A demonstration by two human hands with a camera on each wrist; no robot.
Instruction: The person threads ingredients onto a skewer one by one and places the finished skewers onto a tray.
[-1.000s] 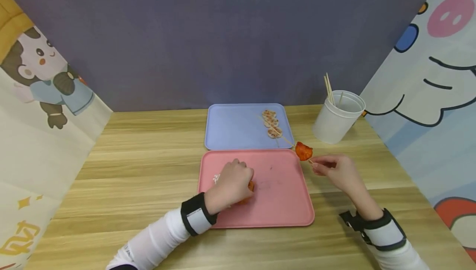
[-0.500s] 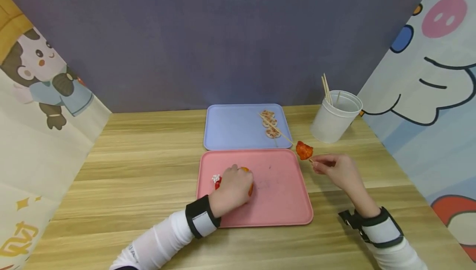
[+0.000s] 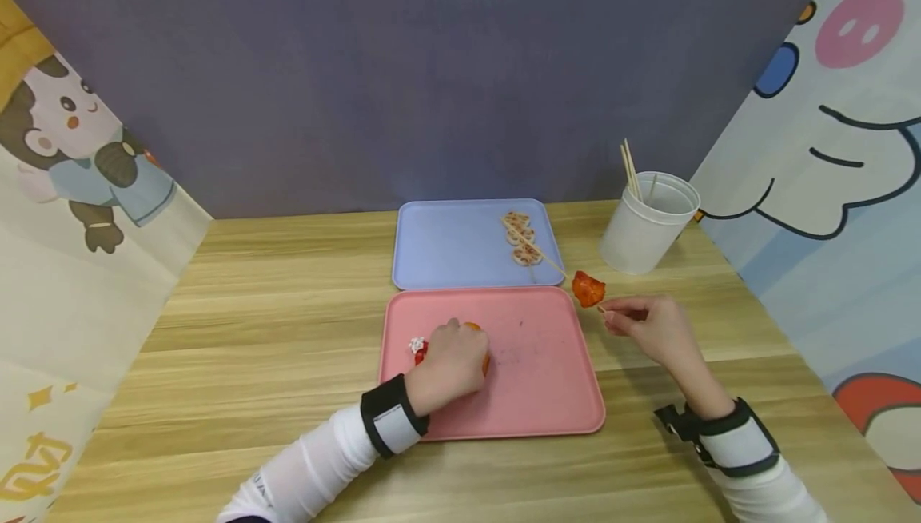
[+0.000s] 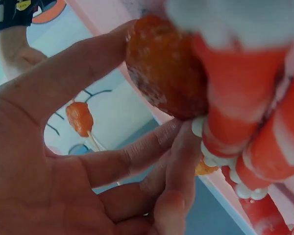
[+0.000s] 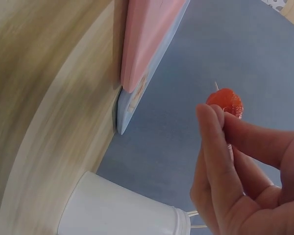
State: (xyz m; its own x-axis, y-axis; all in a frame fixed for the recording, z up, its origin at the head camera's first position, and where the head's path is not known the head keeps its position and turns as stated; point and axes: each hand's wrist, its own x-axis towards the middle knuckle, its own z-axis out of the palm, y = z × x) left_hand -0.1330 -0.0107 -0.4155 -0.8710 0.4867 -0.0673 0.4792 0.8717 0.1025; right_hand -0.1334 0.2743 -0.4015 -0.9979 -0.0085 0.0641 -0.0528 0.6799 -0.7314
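My left hand is over the pink tray. In the left wrist view it pinches a glazed orange-brown lump of food between thumb and fingers. Beside that lump are red-and-white pieces with white bead-like knobs, resembling octopus tentacles. Another orange piece shows partly behind the fingers. Right of the tray, my right hand pinches a wooden skewer near its lower end. A reddish-orange glazed piece is threaded on it, close to the fingertips. The skewer's bare length slants up left over the blue tray.
Behind the pink tray lies the blue tray, with browned lotus root slices in a row at its right side. A white bucket with several bare skewers stands at the back right. A dark grey wall closes the back.
My left hand has shifted slightly right and up over the pink tray, uncovering more of a red piece beside it. My right hand and its skewer have stayed nearly still.
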